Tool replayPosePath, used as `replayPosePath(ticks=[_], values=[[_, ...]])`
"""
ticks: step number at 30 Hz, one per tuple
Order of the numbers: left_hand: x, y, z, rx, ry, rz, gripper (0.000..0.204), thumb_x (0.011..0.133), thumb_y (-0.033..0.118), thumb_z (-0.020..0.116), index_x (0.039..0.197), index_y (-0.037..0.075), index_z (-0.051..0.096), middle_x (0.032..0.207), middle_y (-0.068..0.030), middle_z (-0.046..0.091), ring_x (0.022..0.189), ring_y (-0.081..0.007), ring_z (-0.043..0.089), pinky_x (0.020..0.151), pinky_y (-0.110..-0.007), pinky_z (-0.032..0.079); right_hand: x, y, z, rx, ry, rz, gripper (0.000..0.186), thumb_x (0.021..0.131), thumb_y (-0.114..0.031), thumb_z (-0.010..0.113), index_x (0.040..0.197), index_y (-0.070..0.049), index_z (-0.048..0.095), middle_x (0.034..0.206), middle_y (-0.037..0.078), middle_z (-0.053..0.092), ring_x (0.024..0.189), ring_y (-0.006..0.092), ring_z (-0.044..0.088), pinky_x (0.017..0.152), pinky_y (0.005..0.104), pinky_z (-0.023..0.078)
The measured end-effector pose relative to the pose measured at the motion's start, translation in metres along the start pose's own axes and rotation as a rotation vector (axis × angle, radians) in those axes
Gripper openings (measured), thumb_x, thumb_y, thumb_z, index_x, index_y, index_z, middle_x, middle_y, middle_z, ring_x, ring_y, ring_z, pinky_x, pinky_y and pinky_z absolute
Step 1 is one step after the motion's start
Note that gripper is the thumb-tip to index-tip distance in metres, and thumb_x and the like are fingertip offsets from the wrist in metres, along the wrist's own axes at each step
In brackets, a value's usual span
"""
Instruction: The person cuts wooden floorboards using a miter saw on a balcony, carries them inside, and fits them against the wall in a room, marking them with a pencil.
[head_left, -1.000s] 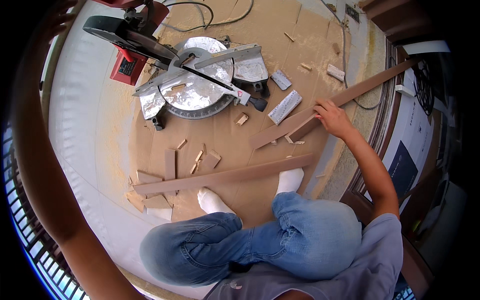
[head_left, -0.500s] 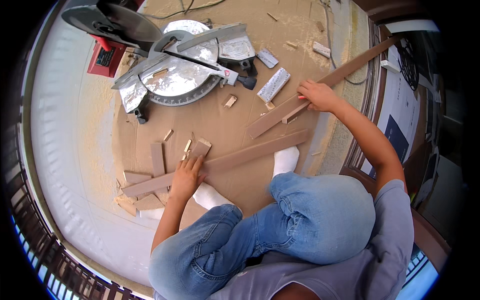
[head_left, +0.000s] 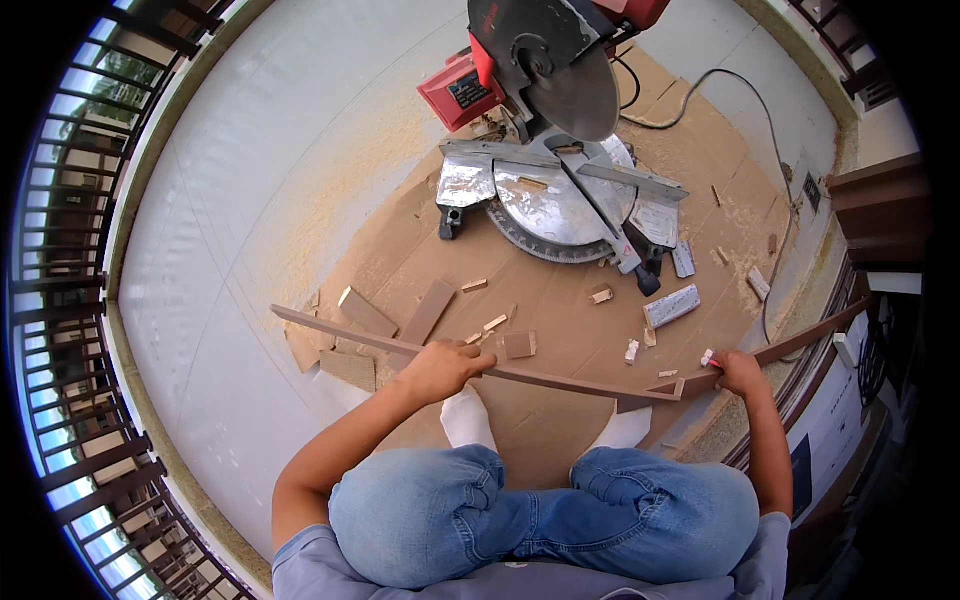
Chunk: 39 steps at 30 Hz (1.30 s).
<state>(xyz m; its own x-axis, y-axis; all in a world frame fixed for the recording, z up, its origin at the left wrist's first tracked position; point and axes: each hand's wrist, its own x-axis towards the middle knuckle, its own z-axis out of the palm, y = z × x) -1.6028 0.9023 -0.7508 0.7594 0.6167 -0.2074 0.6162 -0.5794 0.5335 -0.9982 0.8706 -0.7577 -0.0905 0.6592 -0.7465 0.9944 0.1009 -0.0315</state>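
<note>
A: Please, where is the long brown strip (head_left: 560, 383)?

B: It runs crosswise in front of the mitre saw (head_left: 548, 210), on the side where the person squats.

A: Does the left hand (head_left: 443, 368) hold it?

B: Yes, in front of the saw and somewhat to its left, the grip is closed around this strip.

A: And the right hand (head_left: 740, 372)?

B: It is in front of the saw, to its right, at the brown board (head_left: 812, 331). Its grip pinches a small red thing (head_left: 715, 363); whether it also presses the board, I cannot tell.

A: What else is lying there?

B: Several brown offcuts (head_left: 427, 310) are on the cardboard (head_left: 575, 320), between the saw and the strip. A white-faced block (head_left: 672, 306) is near the saw's right front. Sawdust (head_left: 310, 230) covers some floor (head_left: 210, 200) left of the saw.
</note>
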Motion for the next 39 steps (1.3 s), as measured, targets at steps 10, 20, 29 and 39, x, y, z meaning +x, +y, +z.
replayPosePath(ticks=[10,20,29,39], values=[[0.001,-0.127,-0.133,0.349,0.323,-0.174,0.013,0.09,0.008,0.067,0.102,0.009,0.061,0.095,-0.0079,0.066,0.09,-0.031,0.063,0.082,-0.042,0.048,0.009,-0.057,-0.013,0.475,0.535,-0.03,0.026,0.087,-0.016,0.069,0.111,-0.007,0.072,0.103,0.015,0.071,0.098,0.0371,0.067,0.086,0.0444,0.054],[0.072,-0.22,-0.159,0.442,0.393,-0.233,0.013,0.093,0.004,0.056,0.104,0.006,0.061,0.1,-0.0113,0.064,0.1,-0.032,0.062,0.086,-0.043,0.048,0.052,-0.145,-0.031,0.869,0.798,0.094,0.03,0.097,-0.025,0.066,0.116,-0.002,0.068,0.1,0.015,0.073,0.087,0.0282,0.072,0.079,0.0358,0.055],[0.102,-0.252,-0.159,0.608,0.328,-0.308,0.032,0.093,0.001,0.049,0.122,0.009,0.06,0.098,-0.012,0.064,0.096,-0.0311,0.064,0.086,-0.043,0.049,0.118,-0.147,-0.077,1.432,0.065,-0.082,0.04,0.1,-0.041,0.064,0.11,-0.003,0.068,0.092,0.006,0.073,0.08,0.0142,0.071,0.073,0.0301,0.048],[0.148,-0.211,-0.143,0.595,0.522,-0.105,0.053,0.095,0.009,0.054,0.148,0.013,0.049,0.112,-0.0126,0.063,0.105,-0.0302,0.063,0.092,-0.043,0.049,0.125,-0.142,-0.084,1.423,-0.035,-0.135,0.031,0.095,-0.038,0.069,0.096,-0.008,0.068,0.08,0.002,0.07,0.069,0.0097,0.067,0.057,0.0261,0.038]])
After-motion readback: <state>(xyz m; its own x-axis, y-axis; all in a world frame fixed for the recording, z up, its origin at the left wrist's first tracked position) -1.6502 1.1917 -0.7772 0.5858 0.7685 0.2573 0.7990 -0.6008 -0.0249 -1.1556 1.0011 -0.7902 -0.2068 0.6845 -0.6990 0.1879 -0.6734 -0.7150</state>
